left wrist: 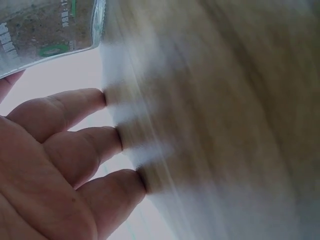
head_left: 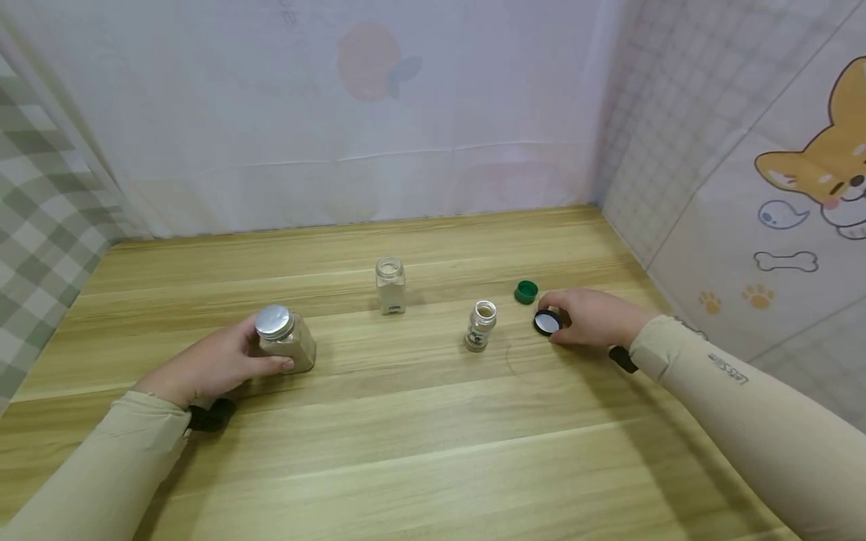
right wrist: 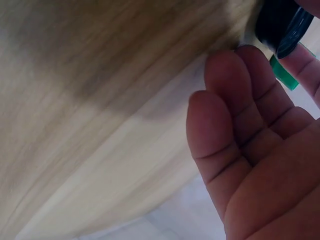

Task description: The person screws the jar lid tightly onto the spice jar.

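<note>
A square glass spice jar (head_left: 292,343) with a silver lid (head_left: 274,321) stands upright on the table at the left. My left hand (head_left: 219,359) holds it low, thumb across the front; the left wrist view shows three fingertips (left wrist: 114,192) resting on the tabletop below the jar. At the right, my right hand (head_left: 595,315) pinches a black cap (head_left: 547,322) between thumb and forefinger, its pale inner side visible from above. The other right fingers (right wrist: 211,120) are bent beside the black cap (right wrist: 280,27). Just behind it lies a green cap (head_left: 525,292).
Two lidless jars stand upright between the hands: a taller clear square jar (head_left: 391,289) farther back, and a small labelled round jar (head_left: 479,332) nearer the right hand. Cloth walls rise behind the wooden table (head_left: 419,443) and along its sides.
</note>
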Motion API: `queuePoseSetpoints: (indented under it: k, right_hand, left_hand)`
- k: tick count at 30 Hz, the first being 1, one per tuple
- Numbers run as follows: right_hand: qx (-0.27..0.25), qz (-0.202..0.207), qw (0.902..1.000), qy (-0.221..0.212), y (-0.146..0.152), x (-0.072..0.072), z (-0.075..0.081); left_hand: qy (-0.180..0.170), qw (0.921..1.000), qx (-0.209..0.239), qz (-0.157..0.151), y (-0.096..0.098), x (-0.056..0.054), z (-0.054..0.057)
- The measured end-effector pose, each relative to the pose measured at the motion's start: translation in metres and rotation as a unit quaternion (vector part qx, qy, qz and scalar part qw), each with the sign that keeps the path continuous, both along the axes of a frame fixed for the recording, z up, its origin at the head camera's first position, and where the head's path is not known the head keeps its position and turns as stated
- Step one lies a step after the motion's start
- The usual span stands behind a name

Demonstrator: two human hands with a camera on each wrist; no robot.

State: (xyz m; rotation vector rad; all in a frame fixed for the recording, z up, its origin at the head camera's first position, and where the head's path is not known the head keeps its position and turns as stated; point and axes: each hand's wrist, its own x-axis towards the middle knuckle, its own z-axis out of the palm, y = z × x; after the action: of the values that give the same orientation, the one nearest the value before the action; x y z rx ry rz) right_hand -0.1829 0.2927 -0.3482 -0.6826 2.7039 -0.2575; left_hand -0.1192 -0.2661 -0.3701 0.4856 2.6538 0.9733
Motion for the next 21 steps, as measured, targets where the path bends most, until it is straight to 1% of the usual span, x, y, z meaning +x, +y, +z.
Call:
queuePoseSetpoints:
  k: [7,11,13,15,18,21]
  right_hand:
    - [-0.001,-0.015,0.9998,-0.013,0.001,-0.001,-0.001]
    - [0.002,-0.021,0.9996,-0.017,0.000,-0.001,-0.001]
    - [0.002,-0.022,0.9996,-0.020,-0.001,-0.001,-0.001]
    - [0.000,-0.023,0.9995,-0.022,-0.002,-0.001,0.000]
    - [-0.003,-0.020,0.9996,-0.020,-0.002,0.000,0.000]
    - [-0.007,-0.022,0.9995,-0.024,-0.002,0.000,0.001]
  left_hand:
    - [-0.005,0.9999,0.006,-0.006,0.001,-0.001,0.002]
    - [-0.009,0.9998,-0.015,-0.010,0.000,-0.001,0.006]
    - [-0.015,0.9996,-0.014,-0.021,-0.002,-0.002,0.009]
    - [-0.020,0.9992,-0.011,-0.033,-0.007,-0.004,0.016]
    - [-0.020,0.9985,0.003,-0.051,-0.017,-0.007,0.030]
    - [-0.004,0.9989,0.008,-0.047,-0.023,-0.011,0.049]
